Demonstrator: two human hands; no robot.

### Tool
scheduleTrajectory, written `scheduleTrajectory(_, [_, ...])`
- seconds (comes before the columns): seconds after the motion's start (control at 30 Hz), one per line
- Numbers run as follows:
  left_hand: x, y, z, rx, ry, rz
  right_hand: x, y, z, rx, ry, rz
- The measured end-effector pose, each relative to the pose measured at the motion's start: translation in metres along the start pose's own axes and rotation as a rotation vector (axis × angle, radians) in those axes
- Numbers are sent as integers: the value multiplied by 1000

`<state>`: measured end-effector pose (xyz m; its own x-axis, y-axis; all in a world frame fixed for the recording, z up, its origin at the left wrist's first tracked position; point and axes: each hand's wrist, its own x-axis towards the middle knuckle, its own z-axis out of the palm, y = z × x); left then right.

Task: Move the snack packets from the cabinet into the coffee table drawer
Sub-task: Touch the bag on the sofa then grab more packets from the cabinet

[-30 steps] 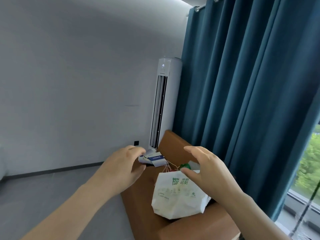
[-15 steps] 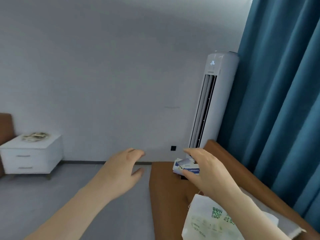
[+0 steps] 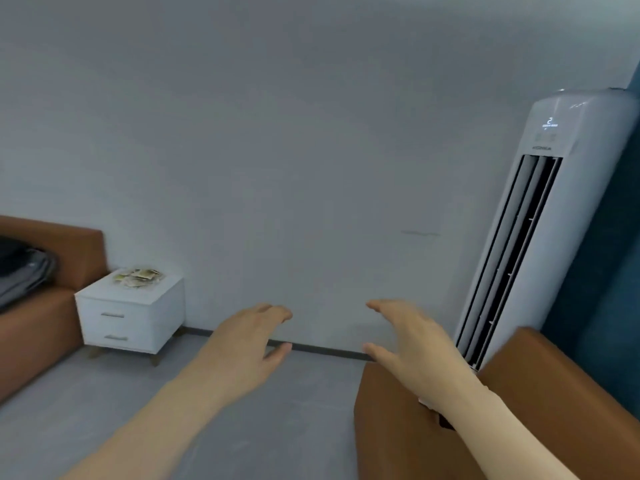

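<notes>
Closest in, two bare forearms reach forward from the bottom edge of the head view. The left hand [image 3: 247, 344] hangs in the air with its fingers straight and loosely spread and the thumb apart below them, holding nothing. The right hand [image 3: 412, 344] mirrors it, palm turned inward, fingers extended and thumb splayed, likewise empty. The two hands are apart, with wall and floor showing between them.

Under the right forearm lies a brown leather-like sofa section [image 3: 391, 441], its back rising toward the right edge. A smooth grey floor [image 3: 104, 410] spreads to the left of it.

Farther off on the left stands a small white two-drawer cabinet [image 3: 135, 320] on short wooden legs, both drawers closed, each with a slim metal handle. On its top lies a loose heap of pale yellow-green snack packets [image 3: 138, 277], too blurred to count. Just beside the cabinet's left side is a second brown upholstered sofa [image 3: 38, 327], with a dark grey bundle of fabric [image 3: 20, 271] on its seat.

On the right, behind the near sofa section, stands a tall white tower air conditioner [image 3: 540, 220] with a lit display near its top and dark vertical vents below. A dark teal curtain [image 3: 606, 271] hangs past it at the frame edge. A plain pale grey wall [image 3: 277, 133] closes the back, with a dark skirting strip [image 3: 322, 349] along its foot.
</notes>
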<state>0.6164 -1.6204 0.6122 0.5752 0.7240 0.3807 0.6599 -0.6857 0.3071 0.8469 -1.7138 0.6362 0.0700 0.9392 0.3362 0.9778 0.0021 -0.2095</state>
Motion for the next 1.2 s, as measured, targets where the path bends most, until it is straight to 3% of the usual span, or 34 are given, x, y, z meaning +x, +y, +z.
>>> scheduleTrajectory(0.27, [106, -55, 29, 74, 52, -173, 156, 50, 56, 72, -25, -149])
scheduleTrajectory(0.6, [198, -132, 56, 151, 83, -356, 311, 62, 123, 147, -94, -333])
scheduleTrajectory(0.93, [286, -276, 63, 162, 147, -462, 481, 27, 205, 156, -146, -421])
scheduleTrajectory(1.2, [342, -402, 59, 196, 103, -544, 604, -29, 275, 201, -202, -471])
